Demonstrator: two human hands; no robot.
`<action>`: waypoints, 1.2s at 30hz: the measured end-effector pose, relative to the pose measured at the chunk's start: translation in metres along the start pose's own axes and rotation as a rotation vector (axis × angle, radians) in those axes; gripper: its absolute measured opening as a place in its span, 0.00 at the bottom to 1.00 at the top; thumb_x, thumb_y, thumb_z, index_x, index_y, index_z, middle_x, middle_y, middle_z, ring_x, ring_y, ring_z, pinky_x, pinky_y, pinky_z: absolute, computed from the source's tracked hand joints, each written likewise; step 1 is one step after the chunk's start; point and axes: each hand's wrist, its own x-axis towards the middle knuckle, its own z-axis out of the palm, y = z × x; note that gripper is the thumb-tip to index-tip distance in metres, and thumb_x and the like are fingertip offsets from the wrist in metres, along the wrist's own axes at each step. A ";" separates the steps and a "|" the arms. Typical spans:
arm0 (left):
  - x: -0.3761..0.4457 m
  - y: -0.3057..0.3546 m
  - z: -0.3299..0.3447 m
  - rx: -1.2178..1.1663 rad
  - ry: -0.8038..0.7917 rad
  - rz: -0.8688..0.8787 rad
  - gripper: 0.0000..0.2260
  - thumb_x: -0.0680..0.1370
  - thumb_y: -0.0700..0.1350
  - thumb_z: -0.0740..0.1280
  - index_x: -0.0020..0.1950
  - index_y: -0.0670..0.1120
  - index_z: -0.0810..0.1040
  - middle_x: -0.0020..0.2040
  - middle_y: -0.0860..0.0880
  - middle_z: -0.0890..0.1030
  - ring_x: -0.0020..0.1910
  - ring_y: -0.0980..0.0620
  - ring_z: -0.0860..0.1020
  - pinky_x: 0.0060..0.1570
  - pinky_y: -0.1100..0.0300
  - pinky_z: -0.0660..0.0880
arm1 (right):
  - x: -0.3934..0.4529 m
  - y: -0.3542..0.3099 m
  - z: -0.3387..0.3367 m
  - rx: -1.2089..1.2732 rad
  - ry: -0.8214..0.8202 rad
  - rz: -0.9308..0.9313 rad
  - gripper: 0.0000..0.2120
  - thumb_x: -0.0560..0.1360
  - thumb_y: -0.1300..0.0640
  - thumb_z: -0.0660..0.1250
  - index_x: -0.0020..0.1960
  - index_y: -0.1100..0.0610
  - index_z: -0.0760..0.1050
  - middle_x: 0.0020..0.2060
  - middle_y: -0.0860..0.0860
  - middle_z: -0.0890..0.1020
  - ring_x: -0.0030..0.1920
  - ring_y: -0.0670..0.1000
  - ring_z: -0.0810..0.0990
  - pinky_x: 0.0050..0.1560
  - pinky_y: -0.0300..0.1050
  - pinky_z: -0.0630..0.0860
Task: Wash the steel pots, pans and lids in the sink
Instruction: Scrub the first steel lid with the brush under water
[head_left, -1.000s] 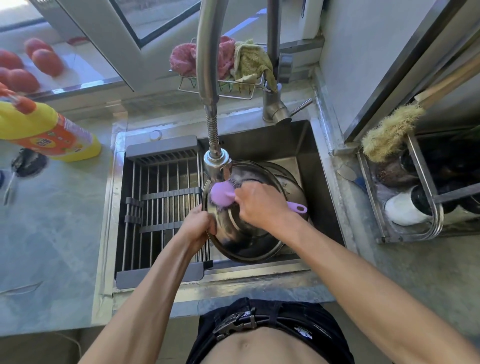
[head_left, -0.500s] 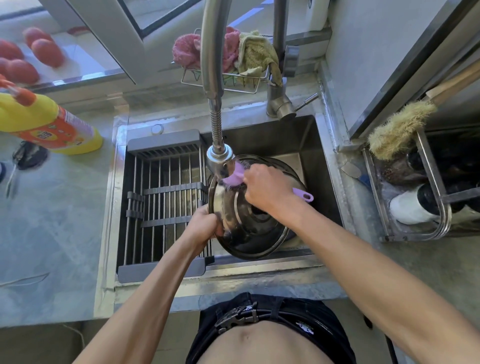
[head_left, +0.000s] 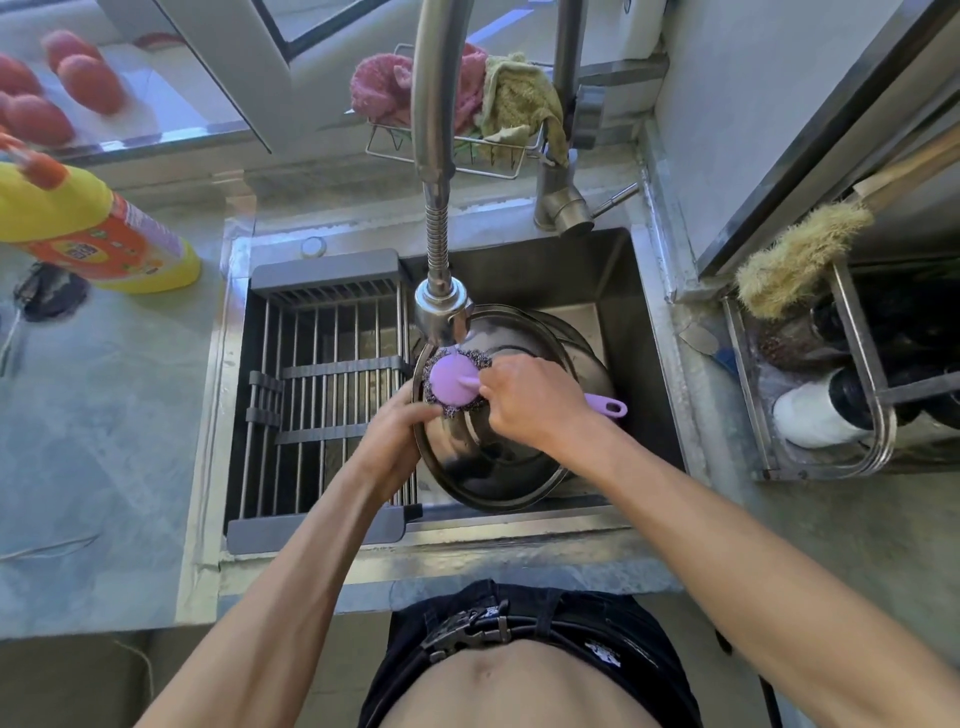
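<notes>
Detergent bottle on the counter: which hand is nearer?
Left. The left hand grips the steel lid's rim, on the side toward the yellow detergent bottle; the right hand, holding the purple scrubber, is farther.

The lid (head_left: 498, 457) in the sink (head_left: 649, 332) is shiny steel grey with dark reflections. The scrubber (head_left: 453, 383) on it has a lilac back and handle, ringed by a speckled grey steel-wool pad. The rack (head_left: 322, 395) over the sink's left half has silver bars and dark grey end pieces. The tap (head_left: 434, 156) is brushed silver.

The counter (head_left: 104, 441) is pale grey-green with faint marbling. At its far left edge the bottle (head_left: 98, 228) is yellow with an orange label and an orange cap. Behind the sink's far edge hang a pink cloth (head_left: 384, 83) and an olive-yellow cloth (head_left: 519, 104). At the counter's right edge, the brush (head_left: 800, 254) has straw-coloured bristles. The tomatoes (head_left: 52, 98) are red. The trousers (head_left: 597, 639) are black.
</notes>
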 end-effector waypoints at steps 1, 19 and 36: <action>0.001 0.001 0.001 0.011 0.039 -0.001 0.15 0.81 0.34 0.61 0.67 0.38 0.76 0.59 0.34 0.82 0.49 0.43 0.83 0.51 0.50 0.81 | -0.002 0.000 -0.001 0.006 -0.003 -0.009 0.09 0.77 0.57 0.61 0.49 0.60 0.79 0.46 0.55 0.81 0.47 0.61 0.80 0.39 0.47 0.63; 0.000 0.008 -0.006 0.371 0.104 -0.045 0.23 0.71 0.21 0.56 0.52 0.43 0.81 0.36 0.50 0.81 0.35 0.56 0.78 0.31 0.64 0.73 | 0.008 0.012 -0.007 0.111 0.127 0.265 0.14 0.82 0.54 0.58 0.50 0.61 0.80 0.47 0.56 0.81 0.47 0.61 0.81 0.39 0.48 0.67; 0.010 0.015 -0.005 0.473 0.154 -0.030 0.09 0.81 0.34 0.61 0.53 0.43 0.79 0.43 0.47 0.85 0.41 0.51 0.83 0.44 0.55 0.79 | 0.004 -0.001 -0.005 0.086 -0.003 0.128 0.07 0.77 0.57 0.61 0.44 0.57 0.76 0.45 0.56 0.81 0.46 0.61 0.81 0.39 0.46 0.65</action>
